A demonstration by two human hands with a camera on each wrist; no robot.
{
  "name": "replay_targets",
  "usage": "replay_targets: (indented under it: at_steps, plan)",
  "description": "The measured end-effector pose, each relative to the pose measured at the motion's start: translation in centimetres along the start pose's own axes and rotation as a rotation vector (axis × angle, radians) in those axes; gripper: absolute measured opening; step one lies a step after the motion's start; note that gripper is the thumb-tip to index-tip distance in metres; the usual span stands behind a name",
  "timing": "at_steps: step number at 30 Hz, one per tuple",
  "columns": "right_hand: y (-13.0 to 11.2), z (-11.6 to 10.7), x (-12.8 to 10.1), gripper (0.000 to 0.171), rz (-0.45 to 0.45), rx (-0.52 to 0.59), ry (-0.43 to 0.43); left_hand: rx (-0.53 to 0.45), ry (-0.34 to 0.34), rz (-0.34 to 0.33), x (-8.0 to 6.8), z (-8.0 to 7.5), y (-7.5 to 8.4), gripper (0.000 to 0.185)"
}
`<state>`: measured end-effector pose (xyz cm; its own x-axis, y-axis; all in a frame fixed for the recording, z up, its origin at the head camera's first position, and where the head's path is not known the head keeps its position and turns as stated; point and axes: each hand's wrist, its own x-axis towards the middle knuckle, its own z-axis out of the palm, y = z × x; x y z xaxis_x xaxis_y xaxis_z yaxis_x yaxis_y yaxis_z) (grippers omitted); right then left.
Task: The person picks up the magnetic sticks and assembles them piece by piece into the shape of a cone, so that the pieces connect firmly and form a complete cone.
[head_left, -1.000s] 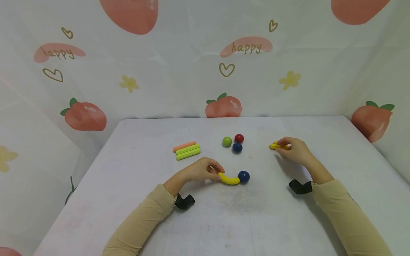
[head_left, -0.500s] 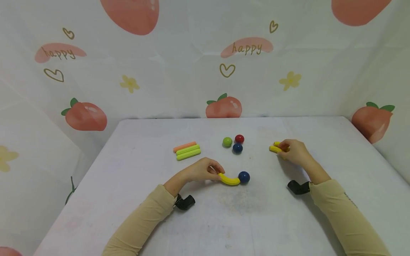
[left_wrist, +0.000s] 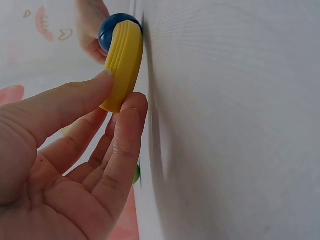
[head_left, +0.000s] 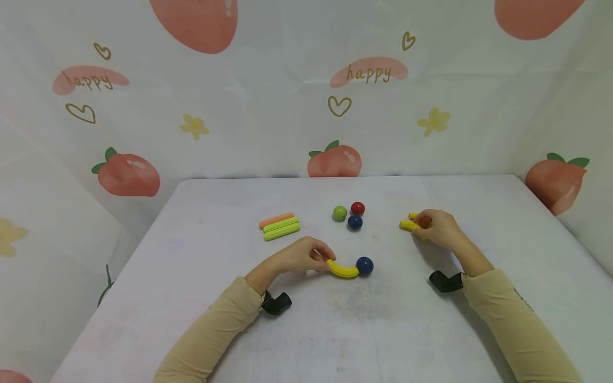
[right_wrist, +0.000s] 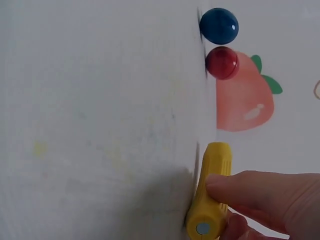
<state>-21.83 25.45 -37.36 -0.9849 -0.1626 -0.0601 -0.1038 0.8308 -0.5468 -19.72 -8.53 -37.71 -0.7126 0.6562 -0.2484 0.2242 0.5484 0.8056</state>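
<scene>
My left hand (head_left: 306,254) pinches one end of a curved yellow rod (head_left: 343,269) between thumb and fingers, low over the table. The rod's other end touches a dark blue ball (head_left: 364,265). My right hand (head_left: 440,227) pinches another yellow rod (head_left: 407,225) at the table's right; in the right wrist view this rod (right_wrist: 218,157) shows a grey disc in its near end. Just behind it a further yellow rod (head_left: 413,216) lies partly hidden by the fingers. In the left wrist view the thumb lies on the ridged side of the held rod (left_wrist: 125,55).
A green ball (head_left: 339,213), a red ball (head_left: 357,208) and a second blue ball (head_left: 355,222) sit together at the back middle. To their left lie an orange stick (head_left: 276,220) and two yellow-green sticks (head_left: 281,231). A printed cloth hangs behind the white table (head_left: 215,213).
My right hand has shifted slightly left and toward me, drawing the pinched yellow rod a little away from the one behind. My left hand, its rod and the blue ball stay in place.
</scene>
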Motion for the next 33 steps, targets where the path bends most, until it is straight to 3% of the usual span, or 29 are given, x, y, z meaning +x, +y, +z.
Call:
replay_targets:
  at_steps: [6,11,20,33]
  plan:
    - [-0.9,0.2,-0.4,0.037,-0.007,0.038,-0.051,0.008,0.003,-0.001,-0.1,0.0,0.2,0.021]
    - [-1.8,0.5,-0.7,0.033,-0.028,0.078,-0.106,0.008,0.002,0.005,-0.1,0.0,0.2,0.021]
    - [-2.7,1.4,-1.1,0.028,-0.066,0.195,-0.139,0.007,-0.001,0.003,0.0,0.0,0.3,0.021]
    - [-3.9,2.4,-1.8,0.037,-0.094,0.297,-0.175,0.016,-0.006,0.031,-0.1,0.0,0.2,0.021]
